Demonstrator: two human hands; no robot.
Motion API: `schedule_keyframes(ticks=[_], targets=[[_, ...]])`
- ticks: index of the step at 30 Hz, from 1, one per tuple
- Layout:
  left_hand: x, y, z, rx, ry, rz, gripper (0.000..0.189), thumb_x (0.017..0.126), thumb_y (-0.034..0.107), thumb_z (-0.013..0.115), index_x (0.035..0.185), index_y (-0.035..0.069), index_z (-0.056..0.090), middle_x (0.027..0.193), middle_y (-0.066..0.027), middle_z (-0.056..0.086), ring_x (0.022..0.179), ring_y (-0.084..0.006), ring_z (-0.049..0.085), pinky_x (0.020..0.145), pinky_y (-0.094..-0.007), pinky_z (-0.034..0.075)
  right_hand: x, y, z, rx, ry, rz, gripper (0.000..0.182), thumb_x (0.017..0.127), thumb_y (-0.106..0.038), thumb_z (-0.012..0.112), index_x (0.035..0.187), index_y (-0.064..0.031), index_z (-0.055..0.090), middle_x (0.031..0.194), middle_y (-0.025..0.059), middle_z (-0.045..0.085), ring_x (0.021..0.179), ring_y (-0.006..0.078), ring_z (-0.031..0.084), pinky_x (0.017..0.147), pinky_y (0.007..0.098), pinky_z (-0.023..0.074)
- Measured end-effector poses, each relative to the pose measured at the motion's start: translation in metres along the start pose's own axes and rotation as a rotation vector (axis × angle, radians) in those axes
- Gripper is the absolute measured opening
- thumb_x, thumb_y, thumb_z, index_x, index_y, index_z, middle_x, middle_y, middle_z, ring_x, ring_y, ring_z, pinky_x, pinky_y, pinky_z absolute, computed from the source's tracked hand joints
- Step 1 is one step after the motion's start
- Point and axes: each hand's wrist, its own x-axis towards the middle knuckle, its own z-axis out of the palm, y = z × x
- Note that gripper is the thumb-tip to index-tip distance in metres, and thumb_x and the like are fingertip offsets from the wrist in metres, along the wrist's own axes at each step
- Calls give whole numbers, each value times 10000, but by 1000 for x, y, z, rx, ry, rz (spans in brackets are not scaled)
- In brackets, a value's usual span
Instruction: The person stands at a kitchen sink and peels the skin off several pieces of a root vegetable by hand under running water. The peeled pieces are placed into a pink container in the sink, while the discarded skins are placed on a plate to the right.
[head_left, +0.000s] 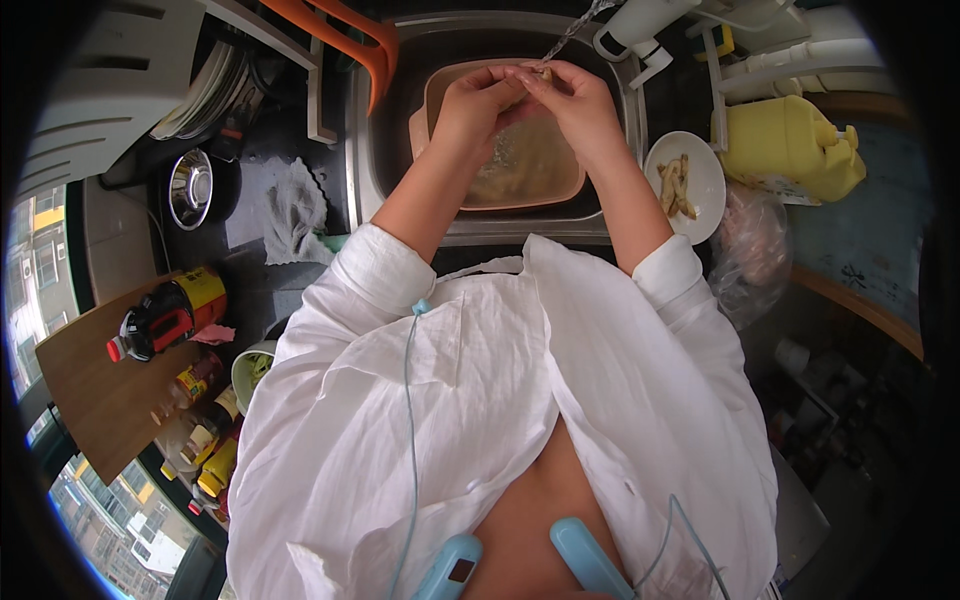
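My left hand and my right hand meet over a pinkish plastic basin in the steel sink. Between their fingertips is a small pale, yellowish food piece, mostly covered, its kind unclear. Both hands have their fingers closed around it. A stream of water falls right behind the fingers from above. Cloudy water fills the basin below, with blurred pale shapes in it. To the right of the sink, a white plate bears several elongated pale pieces, perhaps chicken feet.
Beside the plate lie a clear plastic bag with pinkish contents and a yellow jug. Left of the sink are an orange-handled item, a grey cloth and a metal bowl. Sauce bottles and a green-filled container stand farther left.
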Motion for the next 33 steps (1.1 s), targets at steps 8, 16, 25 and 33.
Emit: schedule_keyframes(ticks=[8,16,25,33], targets=[[41,-37,-22,-264,255,-228,139,966,62,528,1086,28,590,994,-68,617,893,-197,650,811,-372,578,10,9,3,-547,104,-168,112,847,-99,664,934,-29,677,833,93,694,740,227,672,684,321,518],[62,-107,-82,1457,119,267,252,877,53,507,1115,28,585,1178,-184,589,1002,-382,621,844,-470,535,-37,8,-54,-764,93,-74,139,856,-27,634,993,-15,655,846,142,697,734,242,693,647,326,531],[46,-101,-62,1798,-198,-159,289,877,184,531,1102,76,677,1134,-179,663,1082,-337,632,905,-457,503,-116,-30,-153,-1157,407,244,262,823,-130,675,1076,-66,646,971,147,672,905,337,637,816,421,501],[59,-118,-87,1952,-522,-157,358,801,282,688,1103,90,693,1084,-144,689,1029,-306,658,870,-411,519,-102,-16,-116,-1220,343,-217,293,793,-107,688,1080,-97,629,1105,94,608,1088,317,528,892,456,428]])
